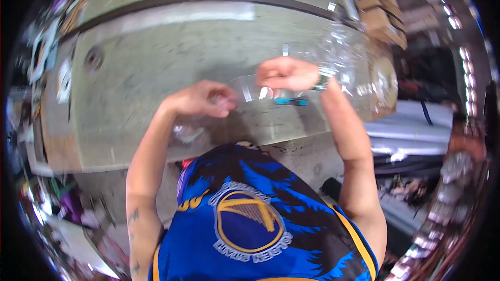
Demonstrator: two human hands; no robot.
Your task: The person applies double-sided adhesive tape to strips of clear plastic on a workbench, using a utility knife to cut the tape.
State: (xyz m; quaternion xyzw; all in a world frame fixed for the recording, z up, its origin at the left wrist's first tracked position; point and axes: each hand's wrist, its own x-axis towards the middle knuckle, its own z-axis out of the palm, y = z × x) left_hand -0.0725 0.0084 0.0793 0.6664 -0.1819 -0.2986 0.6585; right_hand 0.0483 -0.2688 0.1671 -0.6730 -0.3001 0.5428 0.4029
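Note:
A clear, bent plastic piece [244, 88] spans the gap between my two hands above the table. My left hand [204, 98] has its fingers curled at the piece's left end. My right hand [288, 73], with a watch on the wrist, is closed at the other end, thumb and fingers pressed together. The fingertips are blurred, and the see-through edges are hard to make out. Just below my right hand lies a slim blue and black object [290, 102] on the tabletop. Under my left wrist rests another crumpled clear plastic piece [187, 132].
Clear plastic pieces [341, 54] are heaped on the right of the table [156, 62]. A wide roll of clear tape [384, 80] stands at the right edge, with cardboard boxes [377, 13] behind. A dark round disc [94, 59] lies at the left. A dark strip crosses the back.

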